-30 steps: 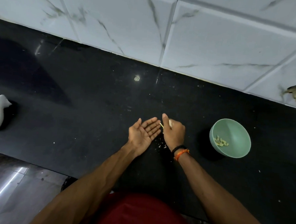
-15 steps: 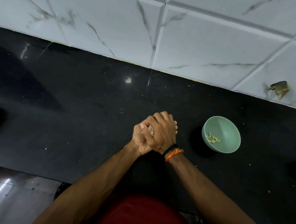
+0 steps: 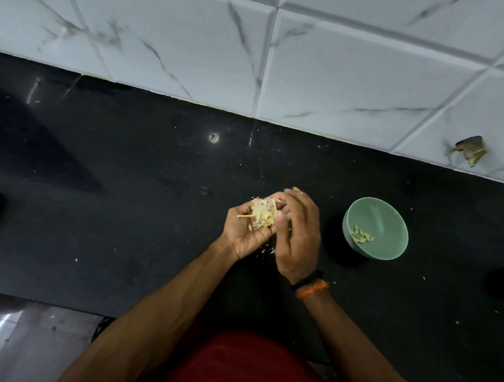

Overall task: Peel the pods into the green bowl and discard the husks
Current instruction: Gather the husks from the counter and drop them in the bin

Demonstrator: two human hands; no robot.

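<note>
Left hand [image 3: 247, 230] cupped around husk pile [image 3: 262, 215]; right hand [image 3: 299, 237] touching it, fingers curled, pinch uncertain. Green bowl [image 3: 387, 250] at right.

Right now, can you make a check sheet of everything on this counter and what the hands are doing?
Surface: black counter, pale flecks scattered on it.
Job's things: green bowl upright, right of the hands, a few pods inside; clump of husks in the left hand.
Clutter: husk bits on the counter under the hands.
Hands: left cups the husks; right hand touches the clump, fingers curled.
Cables: nothing seen.
Surroundings: marbled wall tiles, one with a broken hole.
</note>
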